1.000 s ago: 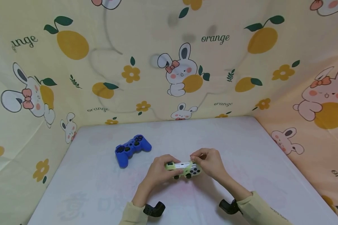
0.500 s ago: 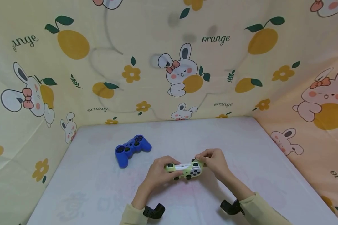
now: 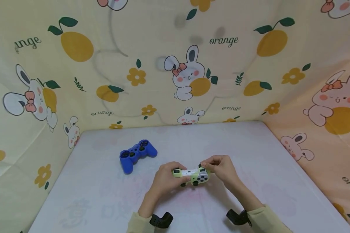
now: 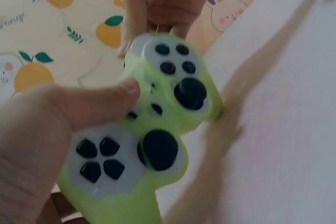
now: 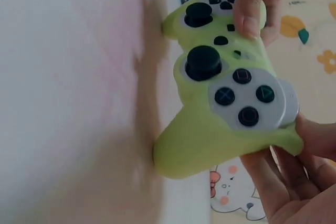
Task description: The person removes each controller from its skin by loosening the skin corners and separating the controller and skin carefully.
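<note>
A white game controller (image 3: 189,173) with black buttons and sticks is held above the table, wearing a light green soft cover (image 5: 191,142). My left hand (image 3: 165,177) grips its left part, the thumb lying across the front. At the other end, my right hand (image 3: 224,167) pinches the cover's edge beside the shoulder buttons. In the right wrist view, part of the white shell shows bare at that shoulder, where the cover's edge stands off it. The left wrist view shows both sticks and the face buttons through the cover's openings; the controller's back is hidden.
A blue game controller (image 3: 137,155) lies on the white-covered table (image 3: 105,194), to the left of and beyond my hands. Cloth (image 3: 151,94) printed with rabbits and oranges rises behind the table and along both sides.
A second ago a band of the cover crossed the front near the face buttons; now it sits back at the right shoulder. My right hand shifted right, then slightly back left.
</note>
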`<control>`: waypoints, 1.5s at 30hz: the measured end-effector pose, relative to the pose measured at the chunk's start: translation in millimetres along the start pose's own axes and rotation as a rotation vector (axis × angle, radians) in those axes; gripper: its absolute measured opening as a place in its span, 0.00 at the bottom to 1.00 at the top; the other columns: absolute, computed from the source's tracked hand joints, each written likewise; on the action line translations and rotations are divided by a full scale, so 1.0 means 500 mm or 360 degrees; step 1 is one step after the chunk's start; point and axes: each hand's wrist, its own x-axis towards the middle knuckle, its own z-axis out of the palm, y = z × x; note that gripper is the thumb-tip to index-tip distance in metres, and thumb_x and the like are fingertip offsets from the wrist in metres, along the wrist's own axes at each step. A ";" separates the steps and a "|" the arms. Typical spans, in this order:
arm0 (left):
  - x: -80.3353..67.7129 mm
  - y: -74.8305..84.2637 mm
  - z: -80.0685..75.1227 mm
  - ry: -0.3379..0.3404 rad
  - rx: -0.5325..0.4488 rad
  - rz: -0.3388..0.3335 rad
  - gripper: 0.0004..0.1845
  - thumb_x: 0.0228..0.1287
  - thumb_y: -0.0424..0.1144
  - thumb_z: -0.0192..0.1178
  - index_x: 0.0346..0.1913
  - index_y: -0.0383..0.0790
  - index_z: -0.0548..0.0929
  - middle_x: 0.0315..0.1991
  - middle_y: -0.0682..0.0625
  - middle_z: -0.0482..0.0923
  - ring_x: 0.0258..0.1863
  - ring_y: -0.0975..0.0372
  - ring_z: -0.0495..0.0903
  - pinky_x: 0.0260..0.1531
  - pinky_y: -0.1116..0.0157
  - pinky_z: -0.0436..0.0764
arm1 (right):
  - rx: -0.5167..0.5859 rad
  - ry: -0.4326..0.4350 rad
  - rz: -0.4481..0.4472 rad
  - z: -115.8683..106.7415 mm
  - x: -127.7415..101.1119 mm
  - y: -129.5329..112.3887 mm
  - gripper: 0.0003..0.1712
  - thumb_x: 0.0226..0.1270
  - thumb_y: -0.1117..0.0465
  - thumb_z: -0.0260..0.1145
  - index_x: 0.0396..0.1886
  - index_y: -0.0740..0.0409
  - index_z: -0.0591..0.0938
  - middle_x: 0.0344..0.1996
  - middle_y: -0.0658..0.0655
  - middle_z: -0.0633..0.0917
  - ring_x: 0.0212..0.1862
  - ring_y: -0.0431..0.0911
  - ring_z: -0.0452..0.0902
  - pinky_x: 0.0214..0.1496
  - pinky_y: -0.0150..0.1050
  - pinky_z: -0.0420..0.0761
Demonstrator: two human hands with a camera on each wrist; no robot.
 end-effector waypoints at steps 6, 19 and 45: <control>0.003 0.013 0.006 0.0023 0.0017 -0.0077 0.17 0.47 0.56 0.77 0.37 0.54 0.87 0.35 0.62 0.81 0.29 0.68 0.77 0.28 0.67 0.77 | -0.0041 0.0053 -0.0061 0.005 -0.001 0.000 0.03 0.57 0.67 0.75 0.27 0.63 0.88 0.27 0.57 0.87 0.32 0.47 0.79 0.34 0.39 0.80; 0.004 0.001 0.017 -0.0030 0.0047 -0.0089 0.19 0.46 0.64 0.73 0.35 0.57 0.87 0.33 0.64 0.81 0.27 0.68 0.76 0.26 0.66 0.76 | -0.0081 0.0023 -0.0035 0.009 -0.003 0.007 0.03 0.58 0.67 0.74 0.28 0.63 0.87 0.26 0.57 0.86 0.32 0.48 0.77 0.33 0.38 0.77; 0.005 -0.002 0.019 0.0094 0.0082 -0.0029 0.18 0.40 0.67 0.75 0.27 0.60 0.87 0.25 0.67 0.79 0.22 0.69 0.75 0.21 0.67 0.74 | -0.0599 0.0107 -0.0743 -0.006 -0.063 0.000 0.07 0.57 0.73 0.72 0.27 0.60 0.83 0.28 0.50 0.87 0.28 0.43 0.82 0.28 0.34 0.80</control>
